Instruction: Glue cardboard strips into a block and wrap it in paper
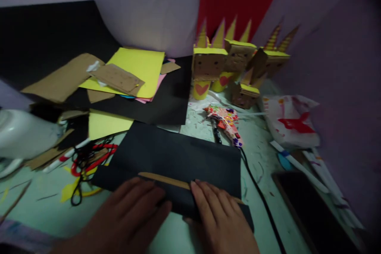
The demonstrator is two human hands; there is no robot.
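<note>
A sheet of black paper lies in front of me, its near edge folded up over a strip of brown cardboard. My left hand is closed over the left part of this fold, fingers pressed together on the paper. Along the right part, my right hand holds the same fold, with its fingers side by side on top. The thumb of the right hand is mostly hidden beneath the near edge. Between the hands, the cardboard's upper edge shows as a thin brown line.
Behind the paper lie a patterned glue gun, its black cord and a marker. Cardboard box figures stand at the back. Scissors tangled in black string are at left; a phone lies right. Yellow paper is farther back.
</note>
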